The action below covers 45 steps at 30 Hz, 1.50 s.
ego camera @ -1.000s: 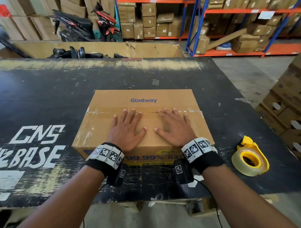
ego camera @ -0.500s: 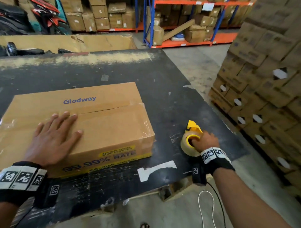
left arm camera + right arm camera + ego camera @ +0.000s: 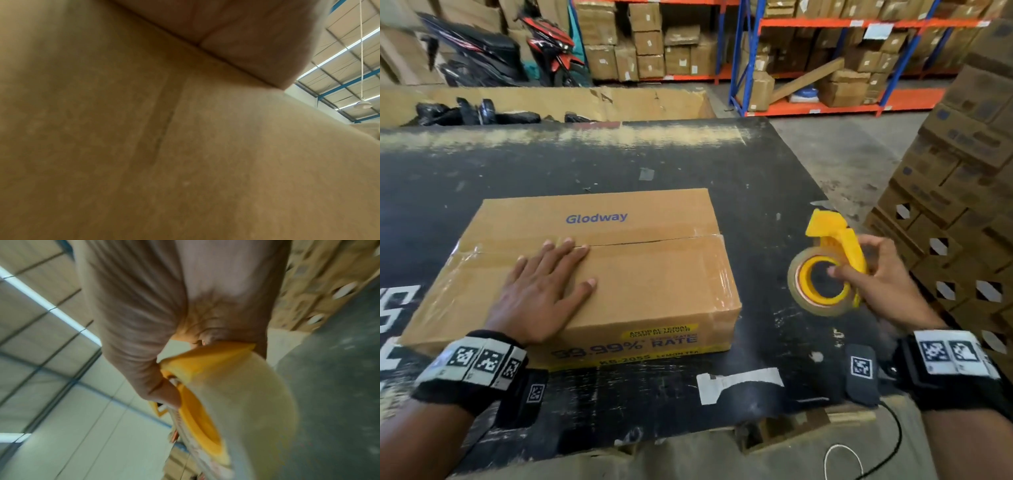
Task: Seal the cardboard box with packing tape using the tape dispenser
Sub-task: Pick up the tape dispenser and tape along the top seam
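Note:
A brown cardboard box [image 3: 654,274] marked "Glodway" lies on the black table [image 3: 551,161], its two top flaps meeting at a seam across the middle. My left hand [image 3: 544,284] lies flat on the near flap, fingers straight, fingertips at the seam. In the left wrist view the cardboard box [image 3: 144,146] fills the frame and my left hand [image 3: 246,32] presses on it. My right hand [image 3: 873,274] grips the yellow tape dispenser [image 3: 828,260] with its roll of clear tape, lifted above the table to the right of the box. The right wrist view shows the tape dispenser [image 3: 205,402] close up.
Stacked cartons [image 3: 962,188] stand close on the right of the table. A white paper scrap [image 3: 736,383] is stuck near the table's front edge. Behind the table are a large open carton [image 3: 585,102], scooters [image 3: 493,51] and orange and blue racks [image 3: 825,51] with boxes.
My right hand left the box, took hold of the tape dispenser on the table and has lifted it. The left hand stays flat on the box. The head view swung right, then back.

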### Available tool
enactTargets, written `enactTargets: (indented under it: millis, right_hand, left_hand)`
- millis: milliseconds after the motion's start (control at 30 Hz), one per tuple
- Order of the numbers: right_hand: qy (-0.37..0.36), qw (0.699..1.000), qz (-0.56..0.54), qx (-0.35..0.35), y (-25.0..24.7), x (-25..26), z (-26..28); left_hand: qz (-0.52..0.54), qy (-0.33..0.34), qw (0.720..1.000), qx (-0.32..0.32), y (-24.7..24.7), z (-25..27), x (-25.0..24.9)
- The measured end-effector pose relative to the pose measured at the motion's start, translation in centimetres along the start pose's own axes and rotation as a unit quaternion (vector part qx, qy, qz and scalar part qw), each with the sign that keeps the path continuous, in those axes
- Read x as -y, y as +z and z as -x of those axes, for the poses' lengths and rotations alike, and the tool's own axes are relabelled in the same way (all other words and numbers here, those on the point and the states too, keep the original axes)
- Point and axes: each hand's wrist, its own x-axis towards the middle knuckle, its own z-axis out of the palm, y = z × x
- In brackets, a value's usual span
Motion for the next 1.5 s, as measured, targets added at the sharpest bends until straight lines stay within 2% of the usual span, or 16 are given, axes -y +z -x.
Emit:
enactTargets:
  millis: [100,200,333,467,566,733,833,933,1066,1166,1266,1333,1400,1500]
  right_hand:
    - [-0.139,0.987,-0.039,0.072,3.9,6.9,-0.9]
    - [-0.233,0.960,0.019,0.154,10.5,12.1,-2.4]
    - [-0.336,0.907,0.096,0.236,20.2,17.3,-2.7]
    - [-0.351,0.869,0.181,0.298,25.5,18.8,-2.9]
    - [-0.345,0.860,0.209,0.311,26.7,18.6,-3.2]
    - [-0.348,0.857,0.228,0.305,27.0,18.3,-3.7]
    - [-0.356,0.850,0.229,0.313,27.7,19.0,-3.3]
    - [-0.369,0.841,0.204,0.338,30.4,21.0,-1.9]
    - [-0.402,0.823,0.172,0.363,36.6,24.2,0.1]
    - [-0.418,0.810,0.164,0.378,40.3,25.5,0.7]
    - [-0.410,0.809,0.164,0.388,41.4,25.6,0.5]
    - [-0.402,0.812,0.164,0.391,41.3,25.3,0.2]
    - [-0.396,0.812,0.178,0.390,41.1,25.1,0.0]
    - [-0.390,0.813,0.192,0.388,41.2,25.3,0.1]
  left_hand:
    - [0.003,-0.005,1.000,-0.003,0.0,0.1,-0.1]
    - [0.008,-0.004,1.000,-0.003,-0.2,0.2,-0.3]
    - [0.011,-0.002,1.000,-0.010,-0.2,0.3,-0.3]
    - [0.051,0.015,0.998,0.014,-0.7,0.2,0.2]
    - [0.140,0.029,0.989,0.047,-2.7,1.3,2.2]
    - [0.099,0.022,0.995,-0.021,-6.0,3.2,12.4]
    - [0.100,0.037,0.994,0.010,-5.8,2.6,17.1]
    - [0.112,0.064,0.992,0.018,-4.2,2.5,18.8]
    - [0.178,0.080,0.980,-0.036,-2.5,2.3,19.5]
    - [0.226,0.089,0.969,-0.051,-2.3,2.3,19.8]
    - [0.351,0.080,0.930,-0.067,-3.0,1.8,20.7]
    - [0.440,0.032,0.890,-0.114,-4.2,0.7,21.3]
    - [0.552,-0.033,0.823,-0.130,-6.1,-0.5,21.5]
    - [0.708,-0.096,0.698,-0.047,-8.3,-1.9,21.0]
